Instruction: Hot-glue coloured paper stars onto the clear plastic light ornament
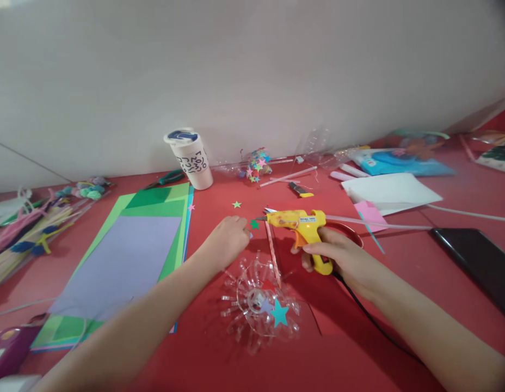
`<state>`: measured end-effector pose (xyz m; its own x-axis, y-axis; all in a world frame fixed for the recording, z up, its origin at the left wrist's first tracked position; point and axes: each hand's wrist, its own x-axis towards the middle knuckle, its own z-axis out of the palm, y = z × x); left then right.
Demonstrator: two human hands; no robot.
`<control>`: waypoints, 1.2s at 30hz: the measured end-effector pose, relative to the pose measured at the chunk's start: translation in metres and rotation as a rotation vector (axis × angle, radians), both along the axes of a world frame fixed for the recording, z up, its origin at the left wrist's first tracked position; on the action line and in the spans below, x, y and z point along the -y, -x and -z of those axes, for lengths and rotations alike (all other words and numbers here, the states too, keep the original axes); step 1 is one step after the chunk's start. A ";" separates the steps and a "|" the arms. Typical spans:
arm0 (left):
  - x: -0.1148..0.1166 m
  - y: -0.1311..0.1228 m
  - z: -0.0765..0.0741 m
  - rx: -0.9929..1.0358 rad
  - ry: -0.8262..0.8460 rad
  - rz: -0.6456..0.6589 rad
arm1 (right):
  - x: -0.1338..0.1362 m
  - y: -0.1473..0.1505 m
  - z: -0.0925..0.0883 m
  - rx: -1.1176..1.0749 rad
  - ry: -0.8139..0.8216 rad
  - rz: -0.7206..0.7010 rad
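Observation:
My right hand (336, 256) grips the handle of a yellow glue gun (301, 223), whose nozzle points left at a small green star (254, 224). My left hand (228, 237) pinches that green star on the red table (220, 359). A clear plastic cut bottle piece (256, 305) with a blue star (279, 313) and a red star lies just in front of both hands. A pink striped straw (272, 253) runs from the nozzle down onto it. Another green star (236, 204) lies further back.
Green and purple paper sheets (130, 261) lie at left, beside pipe cleaners (28, 228). A white cup (191, 158) and a bag of coloured stars (256, 165) stand at the wall. White paper (391, 191), pink notes (369, 213) and a black phone (476, 261) are at right. The gun's black cord (370, 321) trails toward me.

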<state>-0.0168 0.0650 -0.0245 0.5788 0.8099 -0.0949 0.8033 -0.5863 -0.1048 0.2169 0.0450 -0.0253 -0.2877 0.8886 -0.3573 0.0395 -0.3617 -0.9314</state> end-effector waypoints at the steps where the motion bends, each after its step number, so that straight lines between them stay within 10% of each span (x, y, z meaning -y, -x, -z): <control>1: 0.000 -0.001 -0.001 -0.003 -0.001 0.007 | 0.000 0.000 0.000 -0.002 -0.001 0.002; 25: 0.024 0.014 0.032 0.235 -0.102 -0.221 | -0.009 0.064 0.013 0.213 0.063 -0.046; 36: 0.016 0.000 0.016 0.105 -0.026 -0.167 | -0.002 0.056 0.010 0.061 0.032 0.043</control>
